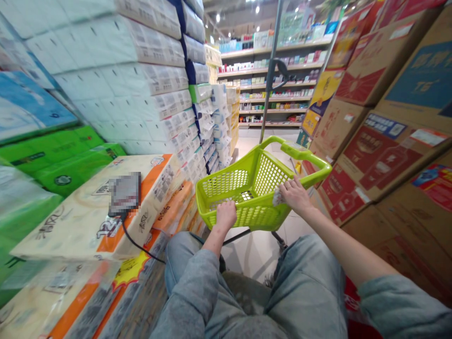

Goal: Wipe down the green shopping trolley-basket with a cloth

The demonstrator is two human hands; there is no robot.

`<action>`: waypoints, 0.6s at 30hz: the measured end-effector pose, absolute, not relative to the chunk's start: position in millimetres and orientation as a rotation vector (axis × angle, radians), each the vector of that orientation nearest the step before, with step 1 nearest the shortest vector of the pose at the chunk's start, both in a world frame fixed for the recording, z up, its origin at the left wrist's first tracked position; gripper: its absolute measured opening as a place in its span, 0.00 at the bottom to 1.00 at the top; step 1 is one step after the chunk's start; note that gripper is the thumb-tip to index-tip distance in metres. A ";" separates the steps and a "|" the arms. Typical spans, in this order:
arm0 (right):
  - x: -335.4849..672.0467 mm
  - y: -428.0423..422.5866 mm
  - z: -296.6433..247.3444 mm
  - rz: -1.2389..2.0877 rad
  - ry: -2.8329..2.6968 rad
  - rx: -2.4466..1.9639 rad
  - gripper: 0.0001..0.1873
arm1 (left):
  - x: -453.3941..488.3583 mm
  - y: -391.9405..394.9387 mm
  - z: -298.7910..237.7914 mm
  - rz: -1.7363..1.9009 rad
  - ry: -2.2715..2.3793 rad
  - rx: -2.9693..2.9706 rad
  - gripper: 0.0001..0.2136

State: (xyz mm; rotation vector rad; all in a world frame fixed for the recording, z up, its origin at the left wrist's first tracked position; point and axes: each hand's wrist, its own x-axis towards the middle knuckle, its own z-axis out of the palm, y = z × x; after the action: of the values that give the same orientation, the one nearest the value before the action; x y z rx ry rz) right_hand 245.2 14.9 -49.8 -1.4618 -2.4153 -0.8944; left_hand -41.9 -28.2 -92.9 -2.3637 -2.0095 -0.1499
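Observation:
A lime-green shopping cart basket (243, 181) with perforated walls stands in front of my knees. Its near rim is in the grip of my left hand (226, 214), whose fingers curl over the edge. My right hand (295, 193) is closed on a crumpled whitish cloth (278, 197), pressed against the rim at the right corner; whether it is fabric or paper tissue I cannot tell. The cart handle (300, 153) loops up at the right, beyond that hand. Inside the basket I see only its bare slotted floor. Dark legs with a caster (280, 241) show below.
Wrapped tissue packs (158, 87) rise in a tall stack at the left. On a lower pack (81, 212) lies a blurred-out device (124, 193) with a black cable. Printed cartons (374, 165) line the right side. A metal pole (271, 70) and stocked shelves (268, 73) stand ahead.

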 end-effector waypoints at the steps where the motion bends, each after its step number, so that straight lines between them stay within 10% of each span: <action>1: 242.6 14.7 -51.3 -0.896 -2.406 -1.468 0.12 | -41.6 -28.0 -92.9 -0.145 -2.016 -2.353 0.11; 18: 232.0 21.2 -51.9 -0.742 -2.531 -1.326 0.12 | -45.5 -31.3 -85.6 -0.115 -2.056 -2.343 0.11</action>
State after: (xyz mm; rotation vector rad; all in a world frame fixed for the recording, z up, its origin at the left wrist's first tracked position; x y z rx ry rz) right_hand 232.0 21.2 -51.9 -1.3261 -2.5314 -0.7419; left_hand -45.5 -31.3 -85.6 -2.3427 -2.0558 -0.1153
